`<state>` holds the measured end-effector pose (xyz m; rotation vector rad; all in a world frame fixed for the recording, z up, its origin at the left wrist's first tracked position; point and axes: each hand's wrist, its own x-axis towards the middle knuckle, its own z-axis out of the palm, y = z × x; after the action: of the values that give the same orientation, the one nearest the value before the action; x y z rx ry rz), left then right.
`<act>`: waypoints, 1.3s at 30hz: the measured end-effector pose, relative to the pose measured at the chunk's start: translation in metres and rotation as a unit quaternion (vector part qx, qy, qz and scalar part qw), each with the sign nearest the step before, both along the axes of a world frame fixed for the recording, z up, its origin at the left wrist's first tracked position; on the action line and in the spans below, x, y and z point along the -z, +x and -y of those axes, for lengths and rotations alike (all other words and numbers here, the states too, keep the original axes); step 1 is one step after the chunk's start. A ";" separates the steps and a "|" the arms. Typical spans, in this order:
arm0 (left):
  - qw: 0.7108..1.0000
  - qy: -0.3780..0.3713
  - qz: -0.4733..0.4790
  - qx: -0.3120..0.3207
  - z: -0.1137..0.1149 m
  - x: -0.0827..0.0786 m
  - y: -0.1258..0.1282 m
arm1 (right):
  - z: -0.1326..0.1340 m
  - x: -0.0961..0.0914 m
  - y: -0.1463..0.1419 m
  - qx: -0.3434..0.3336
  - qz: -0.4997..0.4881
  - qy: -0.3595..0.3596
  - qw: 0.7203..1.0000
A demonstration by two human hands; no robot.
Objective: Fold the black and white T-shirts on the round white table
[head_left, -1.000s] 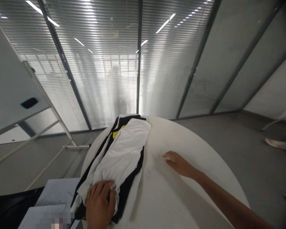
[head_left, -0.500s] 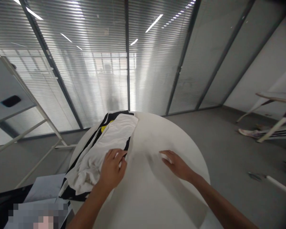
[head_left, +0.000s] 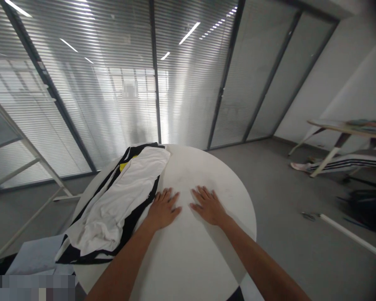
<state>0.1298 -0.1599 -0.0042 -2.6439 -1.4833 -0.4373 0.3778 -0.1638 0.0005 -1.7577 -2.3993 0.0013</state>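
Observation:
Both palms face down on a round white table [head_left: 200,255]. My left hand [head_left: 163,211] lies flat with its fingers spread, just right of the folded clothes. My right hand [head_left: 208,205] rests flat a short gap away, fingers also apart. Neither hand holds anything. On the table's left side lies a long stack of clothes: a rumpled white garment [head_left: 125,192] on top, and a black garment [head_left: 134,215] with white edging showing beneath it. A small yellow patch [head_left: 123,167] peeks out along the stack's far left edge.
Glass partitions with blinds [head_left: 188,83] stand behind the table. A white metal frame [head_left: 50,167] is at the left, with white sheets [head_left: 37,253] below. To the right are a wooden-topped table [head_left: 335,125], a person's striped trouser leg [head_left: 347,161] and a white pole [head_left: 351,234] on the floor.
My left hand has moved off the white garment's edge onto the bare tabletop. My right hand has come down flat and closer to the left. The view has turned slightly right.

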 end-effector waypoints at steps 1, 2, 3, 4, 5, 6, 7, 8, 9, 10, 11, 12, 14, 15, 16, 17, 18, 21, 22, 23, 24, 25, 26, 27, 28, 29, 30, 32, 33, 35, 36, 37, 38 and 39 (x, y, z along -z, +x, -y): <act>1.000 0.000 0.001 0.000 0.000 0.000 0.000 | 0.000 -0.001 0.000 -0.002 -0.003 -0.001 1.000; 1.000 0.001 0.002 0.002 -0.001 -0.001 0.001 | 0.000 -0.002 0.001 -0.003 -0.005 -0.002 1.000; 1.000 0.002 0.004 0.003 -0.001 -0.001 0.001 | 0.000 -0.003 0.001 -0.003 -0.008 -0.003 1.000; 1.000 0.002 0.007 0.005 -0.001 -0.001 0.002 | 0.000 -0.004 0.001 -0.001 -0.010 -0.003 1.000; 1.000 0.003 0.008 0.006 -0.001 -0.002 0.002 | 0.000 -0.004 0.001 0.001 -0.011 -0.004 1.000; 1.000 0.003 0.010 0.007 -0.001 -0.001 0.002 | 0.000 -0.004 0.001 0.002 -0.012 -0.005 1.000; 1.000 0.003 0.011 0.008 -0.001 -0.001 0.002 | 0.000 -0.004 0.001 0.003 -0.012 -0.006 1.000; 1.000 0.002 0.011 0.008 -0.001 -0.001 0.001 | -0.001 -0.004 0.002 0.002 -0.012 -0.006 1.000; 1.000 -0.001 0.009 0.009 -0.002 -0.001 0.001 | -0.001 -0.003 0.002 0.000 -0.012 -0.006 1.000; 1.000 -0.004 0.007 0.008 -0.002 -0.001 0.001 | -0.002 -0.002 0.002 -0.002 -0.012 -0.005 1.000; 1.000 -0.006 0.005 0.008 -0.002 -0.001 0.001 | -0.002 -0.001 0.002 -0.003 -0.011 -0.003 1.000; 1.000 -0.008 0.004 0.008 -0.002 -0.001 0.001 | -0.003 0.000 0.002 -0.003 -0.011 -0.002 1.000; 1.000 -0.010 0.002 0.009 -0.003 -0.001 0.000 | -0.004 0.000 0.003 0.000 -0.012 -0.002 1.000; 1.000 -0.011 0.002 0.009 -0.003 -0.001 0.000 | -0.004 0.001 0.003 0.001 -0.013 -0.003 1.000; 1.000 -0.012 0.002 0.010 -0.003 -0.001 0.000 | -0.004 0.001 0.003 0.002 -0.014 -0.003 1.000; 1.000 -0.013 0.002 0.010 -0.003 -0.001 0.000 | -0.004 0.001 0.003 0.002 -0.015 -0.004 1.000; 1.000 -0.015 0.003 0.010 -0.003 -0.002 0.000 | -0.005 0.001 0.003 0.002 -0.015 -0.003 1.000; 1.000 -0.022 0.004 0.008 -0.002 -0.004 0.000 | -0.005 0.001 0.004 0.000 -0.017 0.006 1.000; 1.000 -0.027 0.004 0.007 -0.002 -0.005 0.001 | -0.006 0.001 0.004 -0.001 -0.018 0.010 1.000; 0.999 -0.032 0.002 0.007 -0.002 -0.006 0.001 | -0.006 0.002 0.005 -0.004 -0.020 0.016 1.000; 0.999 -0.039 -0.001 0.007 -0.002 -0.007 0.001 | -0.006 0.002 0.005 -0.007 -0.021 0.021 1.000; 0.999 -0.046 -0.003 0.007 -0.002 -0.008 0.001 | -0.007 0.003 0.006 -0.011 -0.022 0.025 0.999; 0.999 -0.053 -0.005 0.008 -0.002 -0.009 0.001 | -0.007 0.004 0.007 -0.014 -0.023 0.031 0.999; 0.998 -0.059 -0.007 0.008 -0.003 -0.010 0.000 | -0.007 0.004 0.007 -0.016 -0.023 0.036 0.999; 0.998 -0.064 -0.009 0.007 -0.003 -0.011 0.000 | -0.008 0.005 0.008 -0.018 -0.024 0.042 0.999; 0.998 -0.069 -0.010 0.006 -0.003 -0.011 0.000 | -0.008 0.006 0.008 -0.019 -0.024 0.048 0.998; 0.997 -0.072 -0.011 0.006 -0.003 -0.011 0.000 | -0.008 0.007 0.008 -0.019 -0.024 0.053 0.998; 0.997 -0.079 -0.013 0.005 -0.004 -0.012 0.001 | -0.009 0.008 0.009 -0.020 -0.021 0.056 0.998; 0.997 -0.082 -0.012 0.005 -0.004 -0.012 0.001 | -0.009 0.008 0.009 -0.021 -0.020 0.054 0.998; 0.996 -0.087 -0.010 0.006 -0.004 -0.012 0.000 | -0.009 0.009 0.009 -0.020 -0.018 0.050 0.998; 0.996 -0.089 -0.008 0.006 -0.004 -0.012 0.000 | -0.009 0.008 0.009 -0.020 -0.016 0.048 0.999; 0.996 -0.090 -0.006 0.006 -0.004 -0.012 0.000 | -0.009 0.008 0.009 -0.019 -0.015 0.045 0.999; 0.996 -0.092 -0.005 0.007 -0.003 -0.013 0.000 | -0.009 0.008 0.009 -0.018 -0.014 0.043 0.999; 0.996 -0.093 -0.004 0.007 -0.003 -0.013 0.000 | -0.009 0.007 0.009 -0.017 -0.014 0.040 0.999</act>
<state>0.1300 -0.1566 0.0090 -2.7941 -1.5771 -0.3021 0.3864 -0.1553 -0.0067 -1.6712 -2.3751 -0.0647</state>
